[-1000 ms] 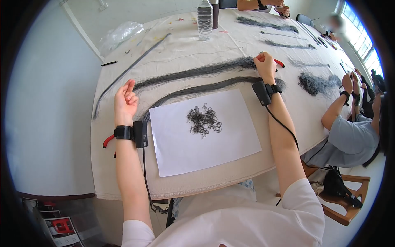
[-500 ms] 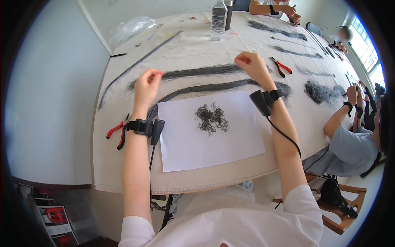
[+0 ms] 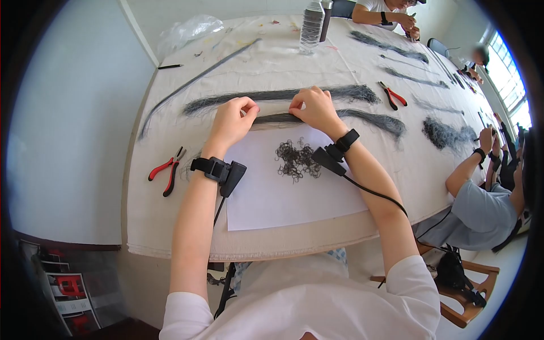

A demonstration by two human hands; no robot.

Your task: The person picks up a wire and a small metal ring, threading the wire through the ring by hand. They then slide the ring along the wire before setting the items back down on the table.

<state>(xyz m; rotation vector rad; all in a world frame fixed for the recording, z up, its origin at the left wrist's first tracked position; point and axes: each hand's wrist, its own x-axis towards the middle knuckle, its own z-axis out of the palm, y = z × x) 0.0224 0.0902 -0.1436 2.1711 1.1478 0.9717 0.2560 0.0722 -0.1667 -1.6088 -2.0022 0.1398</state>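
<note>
My left hand point(image 3: 233, 120) is pinched at the left part of the nearer bundle of thin dark-grey strands point(image 3: 374, 120). Over the same bundle, my right hand point(image 3: 316, 109) has thumb and forefinger together; whatever either pinch holds is too fine to make out. Just beyond lies a second, straighter bundle of grey strands point(image 3: 266, 97). Below my hands, a white paper sheet point(image 3: 272, 204) carries a small heap of curled dark strand pieces point(image 3: 297, 158). Each wrist wears a black strap with a cabled device.
Red-handled pliers point(image 3: 167, 171) lie left of the paper; another pair point(image 3: 392, 95) lies right. A long thin bundle point(image 3: 198, 79), a plastic bottle point(image 3: 311, 27) and a clear bag point(image 3: 192, 33) are farther off. More strands point(image 3: 447, 133) lie right, near other people.
My hands have come closer together and toward the nearer bundle; the right moved left and down, the left moved right. The view has shifted slightly.
</note>
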